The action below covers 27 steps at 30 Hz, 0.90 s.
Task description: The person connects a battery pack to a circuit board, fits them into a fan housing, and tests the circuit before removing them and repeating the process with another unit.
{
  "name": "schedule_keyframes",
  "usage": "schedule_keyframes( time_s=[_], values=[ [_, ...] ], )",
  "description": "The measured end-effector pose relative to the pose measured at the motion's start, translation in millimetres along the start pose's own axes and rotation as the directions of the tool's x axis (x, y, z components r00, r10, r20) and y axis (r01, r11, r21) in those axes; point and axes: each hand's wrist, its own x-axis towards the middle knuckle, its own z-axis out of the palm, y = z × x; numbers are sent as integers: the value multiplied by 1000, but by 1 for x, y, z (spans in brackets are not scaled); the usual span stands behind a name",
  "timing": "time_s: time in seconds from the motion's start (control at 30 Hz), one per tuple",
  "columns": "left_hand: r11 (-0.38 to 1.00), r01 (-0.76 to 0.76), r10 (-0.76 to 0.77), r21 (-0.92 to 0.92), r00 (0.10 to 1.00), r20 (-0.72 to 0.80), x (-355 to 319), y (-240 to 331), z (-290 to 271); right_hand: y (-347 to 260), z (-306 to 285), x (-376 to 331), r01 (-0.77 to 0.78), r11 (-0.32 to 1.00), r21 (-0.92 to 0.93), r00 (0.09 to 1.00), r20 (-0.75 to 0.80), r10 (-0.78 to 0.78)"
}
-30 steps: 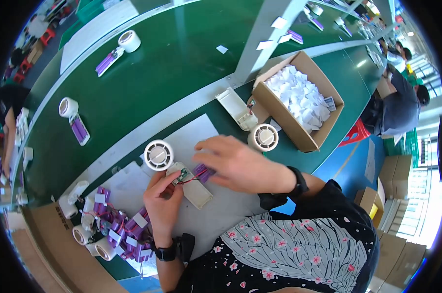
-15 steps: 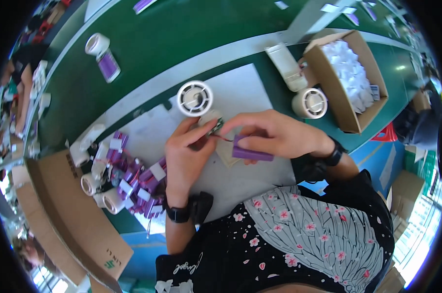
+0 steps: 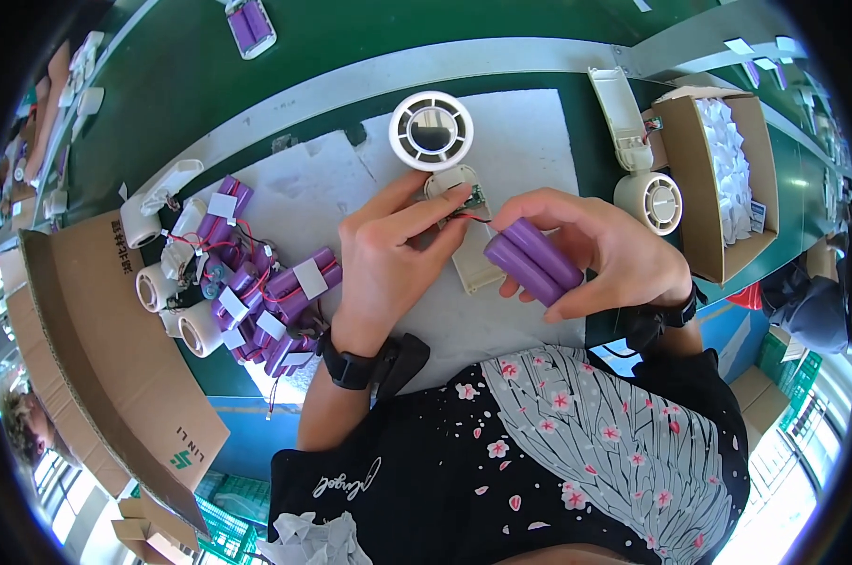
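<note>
A cream handheld fan (image 3: 433, 132) with a round grille lies on the pale work sheet, its open handle shell (image 3: 481, 268) pointing toward me. My left hand (image 3: 384, 250) grips the fan at the top of the handle, with fingertips pressed on a small green circuit board (image 3: 474, 197). Thin red and dark wires (image 3: 470, 217) run from there toward a purple two-cell battery pack (image 3: 534, 259). That pack is in my right hand (image 3: 624, 254), between thumb and fingers, tilted above the handle's right side. My left fingers partly hide the board and wire ends.
Purple battery packs (image 3: 299, 285) with wires and white pads are heaped at left, beside cream fan parts (image 3: 200, 328) and a cardboard box (image 3: 115, 311). At right stand another opened fan (image 3: 648, 201) and a carton (image 3: 666, 151) of white pieces. A metal rail (image 3: 351, 80) crosses behind.
My right hand has turned the battery pack, so both cells now face up. More of the open handle and board shows. The whole view has shifted.
</note>
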Motion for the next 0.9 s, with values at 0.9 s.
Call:
schedule_keyframes(
  time_s=[0.9],
  values=[
    [996, -87, 87, -9, 995, 48, 0, -7, -4, 22, 19, 21, 137, 589, -796, 879, -177, -443]
  ],
)
